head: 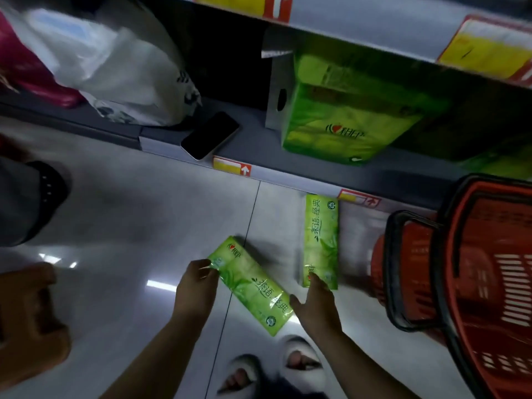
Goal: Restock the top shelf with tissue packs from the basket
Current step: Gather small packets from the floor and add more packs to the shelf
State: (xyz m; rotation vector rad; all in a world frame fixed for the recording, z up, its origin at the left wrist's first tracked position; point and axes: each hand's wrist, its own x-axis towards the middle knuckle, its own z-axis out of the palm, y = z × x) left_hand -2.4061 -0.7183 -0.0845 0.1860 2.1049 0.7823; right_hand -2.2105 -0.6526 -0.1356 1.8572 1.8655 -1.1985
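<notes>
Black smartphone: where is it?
Head view, left of centre: the black smartphone lies on the grey shelf near its edge, between the white plastic bag and the green tissue multipack.

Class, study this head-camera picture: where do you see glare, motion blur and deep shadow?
Head view: ceiling-light glare streaks the glossy floor left of the left hand; motion blur smears the white bag and the red basket; the shelf recess behind the phone is deep shadow; the print on the held tissue pack is readable.
</notes>
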